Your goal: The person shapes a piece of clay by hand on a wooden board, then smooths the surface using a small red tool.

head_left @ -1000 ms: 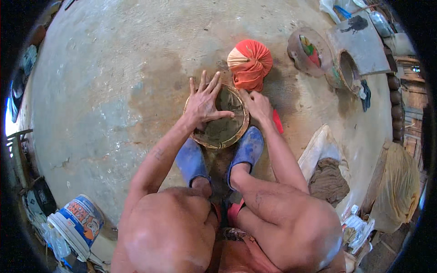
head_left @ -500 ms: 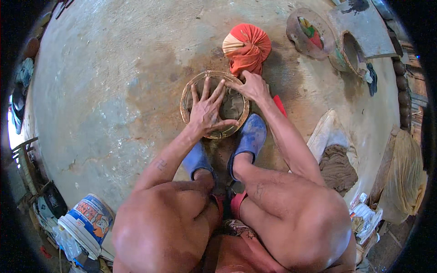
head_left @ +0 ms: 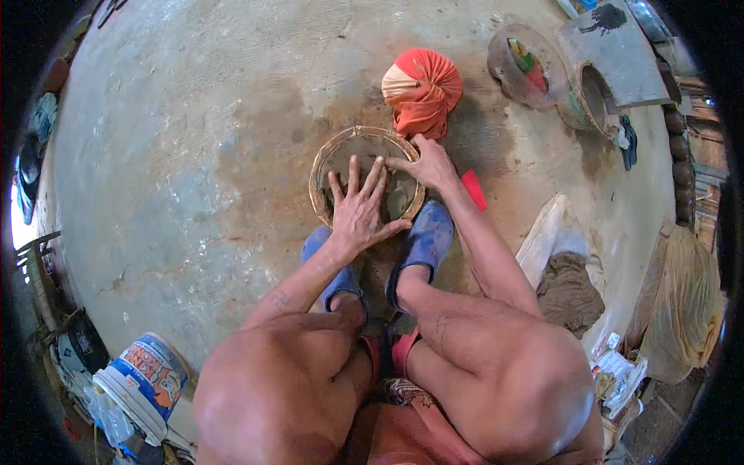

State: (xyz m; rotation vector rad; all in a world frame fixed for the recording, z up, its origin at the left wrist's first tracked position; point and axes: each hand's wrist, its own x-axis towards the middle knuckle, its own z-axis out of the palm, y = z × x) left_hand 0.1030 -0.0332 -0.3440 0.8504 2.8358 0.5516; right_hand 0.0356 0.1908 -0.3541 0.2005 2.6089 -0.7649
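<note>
My left hand (head_left: pixel 359 203) lies spread over the grey wet clay (head_left: pixel 403 190) inside a round shallow mould (head_left: pixel 318 182) between my feet, its thumb reaching toward the lower right rim. My right hand (head_left: pixel 427 165) grips the mould's upper right rim, one digit reaching inward over the clay. Just beyond it sits a round red and cream cloth bundle (head_left: pixel 422 89). A flat red piece (head_left: pixel 473 190) lies right of my right wrist. My blue rubber shoes (head_left: pixel 422 240) flank the mould's near side.
At upper right are two worn round containers (head_left: pixel 585 101) and a grey board (head_left: pixel 620 66). A white sack (head_left: pixel 542 232) with a brown lump lies right of my leg, near a yellowish sack (head_left: pixel 674 302). A white-and-blue bucket (head_left: pixel 143 380) is at lower left, among clutter.
My left hand has moved lower on the clay, fingers still spread. My right thumb or finger has reached farther inward over the rim. The view has shifted slightly.
</note>
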